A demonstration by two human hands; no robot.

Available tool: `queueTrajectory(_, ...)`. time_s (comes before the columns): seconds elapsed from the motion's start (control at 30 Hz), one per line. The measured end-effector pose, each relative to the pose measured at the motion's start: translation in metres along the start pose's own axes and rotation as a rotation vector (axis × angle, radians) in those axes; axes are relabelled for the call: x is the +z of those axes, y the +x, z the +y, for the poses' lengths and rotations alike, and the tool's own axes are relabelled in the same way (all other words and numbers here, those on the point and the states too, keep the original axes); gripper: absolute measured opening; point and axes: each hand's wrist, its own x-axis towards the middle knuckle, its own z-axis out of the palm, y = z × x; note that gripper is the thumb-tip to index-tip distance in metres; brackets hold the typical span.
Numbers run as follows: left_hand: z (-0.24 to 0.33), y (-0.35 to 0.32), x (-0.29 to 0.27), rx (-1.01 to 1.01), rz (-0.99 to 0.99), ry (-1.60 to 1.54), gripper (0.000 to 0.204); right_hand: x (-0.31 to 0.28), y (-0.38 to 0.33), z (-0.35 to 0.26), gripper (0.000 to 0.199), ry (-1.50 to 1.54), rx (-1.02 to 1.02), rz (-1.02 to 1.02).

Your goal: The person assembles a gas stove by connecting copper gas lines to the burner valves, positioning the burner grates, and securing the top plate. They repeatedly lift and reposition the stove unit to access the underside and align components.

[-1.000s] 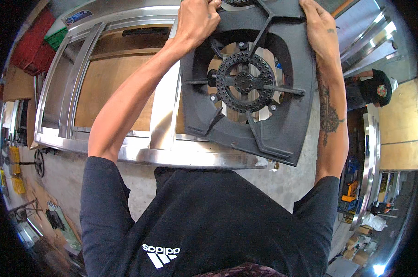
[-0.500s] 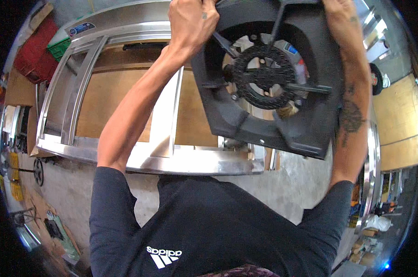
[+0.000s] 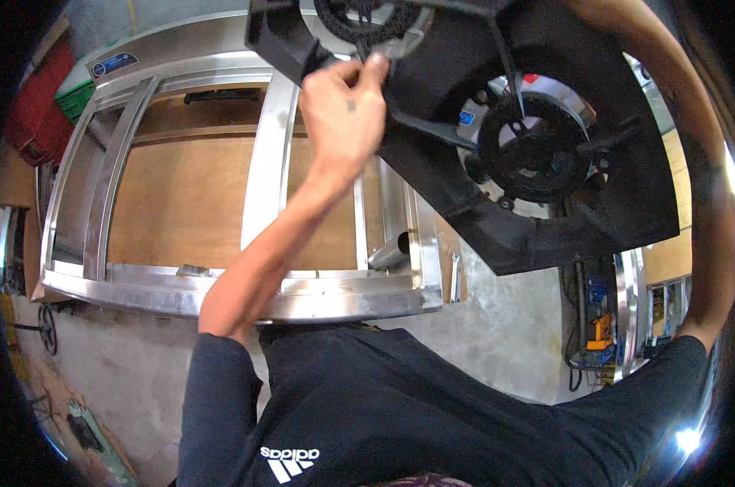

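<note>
A black two-burner gas stove top [image 3: 432, 174] is held up, tilted, over the right part of a stainless steel frame [image 3: 258, 195]. One round burner [image 3: 538, 154] with spokes around it faces me; a second burner [image 3: 366, 20] is cut off by the top edge. My left hand [image 3: 343, 118] is closed at the stove top's near left edge, thumb pointing up. My right forearm [image 3: 713, 187] arcs up along the far side of the stove top, and its hand lies beyond the top of the picture.
A wooden panel [image 3: 185, 203] shows through the steel frame. A metal tube [image 3: 390, 253] lies inside its near right corner, and wrenches [image 3: 455, 276] rest just right of it. At the far left stand a green crate [image 3: 77, 99] and a red bin [image 3: 38, 109]. Concrete floor [image 3: 497, 333] surrounds the frame.
The stove top has turned and shifted rightward, bringing a second burner into view. My left hand has come lower, toward me. My right arm has swung outward, its hand staying beyond the top edge.
</note>
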Motion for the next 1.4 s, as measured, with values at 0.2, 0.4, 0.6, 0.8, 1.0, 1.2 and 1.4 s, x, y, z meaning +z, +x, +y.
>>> queueTrajectory(0.2,-0.026,-0.067,0.035,-0.281,-0.091,-0.166,0.042,0.059,0.000,0.014,0.037,-0.151,-0.106,-0.047)
queueTrajectory(0.4,-0.044,-0.114,0.059,-0.513,-0.220,-0.267,0.044,0.105,-0.031,0.022,0.038,-0.358,-0.024,0.019)
queueTrajectory(0.6,-0.049,-0.120,0.067,-0.621,-0.297,-0.441,0.041,0.112,-0.024,0.012,0.036,-0.349,-0.046,0.014)
queueTrajectory(0.8,-0.071,-0.108,0.046,-0.649,-0.181,-0.529,0.040,0.136,-0.005,0.005,0.036,-0.305,-0.109,0.064)
queueTrajectory(1.0,-0.070,-0.102,0.051,-0.641,-0.191,-0.472,0.040,0.132,-0.006,0.002,0.036,-0.327,-0.125,0.038)
queueTrajectory(1.2,-0.066,-0.094,0.051,-0.559,-0.269,-0.365,0.040,0.117,-0.018,0.005,0.036,-0.310,0.025,0.029)
queueTrajectory(1.4,-0.055,-0.095,0.058,-0.598,-0.378,-0.411,0.042,0.103,-0.019,-0.003,0.037,-0.393,0.074,-0.014)
